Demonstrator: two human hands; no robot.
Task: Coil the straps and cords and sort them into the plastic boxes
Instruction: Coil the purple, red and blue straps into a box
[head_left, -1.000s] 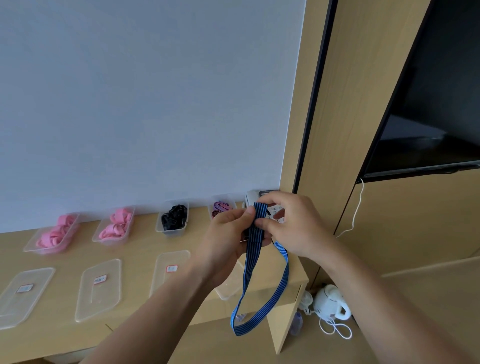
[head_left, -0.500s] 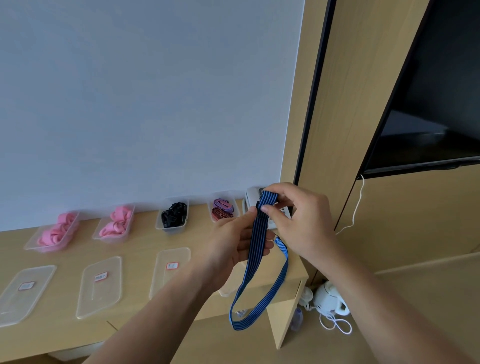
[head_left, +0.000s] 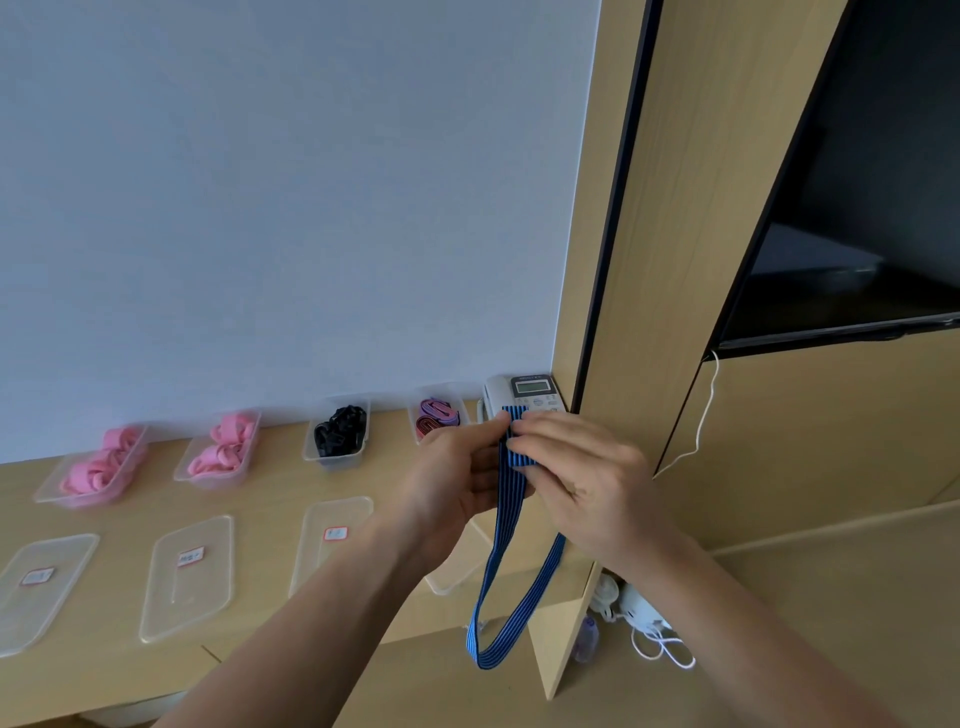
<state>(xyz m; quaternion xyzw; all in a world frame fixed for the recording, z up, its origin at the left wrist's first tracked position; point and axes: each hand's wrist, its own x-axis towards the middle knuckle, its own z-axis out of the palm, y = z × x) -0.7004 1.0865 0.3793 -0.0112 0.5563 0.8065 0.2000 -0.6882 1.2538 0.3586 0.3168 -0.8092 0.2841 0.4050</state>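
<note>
One wide-angle camera on the person's head faces forward and slightly down, close above the left hand (head_left: 457, 480) and right hand (head_left: 579, 480), toward the desk (head_left: 260, 512) and the wall (head_left: 260, 208).

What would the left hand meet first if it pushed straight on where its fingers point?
Past the strap it pinches, the left hand would almost at once meet the fingers of the right hand. The phone sits farther back, though depth is unclear.
</note>
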